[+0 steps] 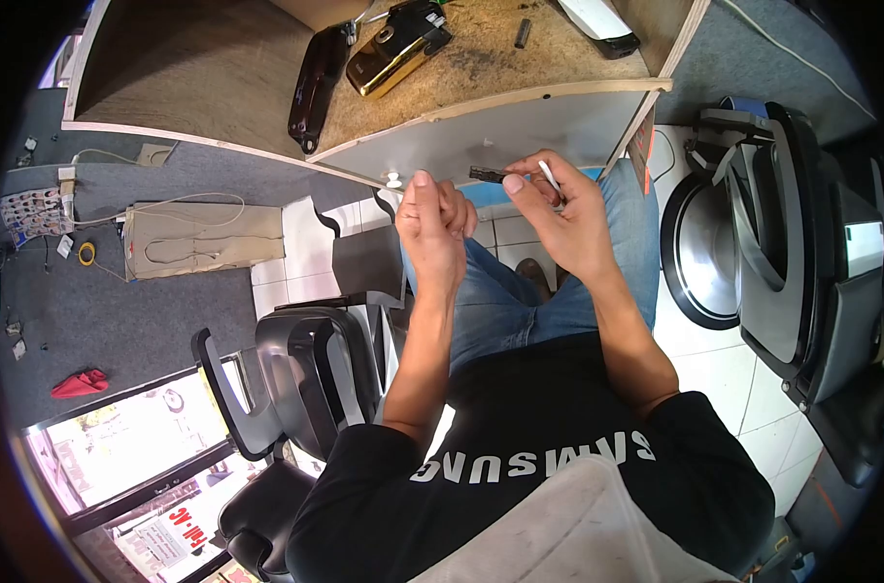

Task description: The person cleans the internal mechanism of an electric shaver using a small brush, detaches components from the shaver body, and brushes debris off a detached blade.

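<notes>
My right hand point(570, 222) is closed, pinching a small flat dark piece point(485, 175) between thumb and finger. A thin white stick point(550, 176) also sits among its fingers; its exact kind is unclear. My left hand point(432, 225) is closed beside it, fingers curled and thumb raised; whether anything is inside is hidden. Both hands are just in front of the wooden drawer point(491, 119). In the drawer lie a dark maroon hair clipper point(320, 85), a black and gold clipper point(397, 51) and a white and black clipper point(597, 25). Near them rests a small dark strip point(523, 34).
A black barber chair point(316, 374) stands at left and another chair point(811, 253) with a round metal base at right. A cardboard piece point(204, 241), a cable and a red cloth point(80, 383) lie on the grey surface at left. White tiles point(714, 384) cover the floor.
</notes>
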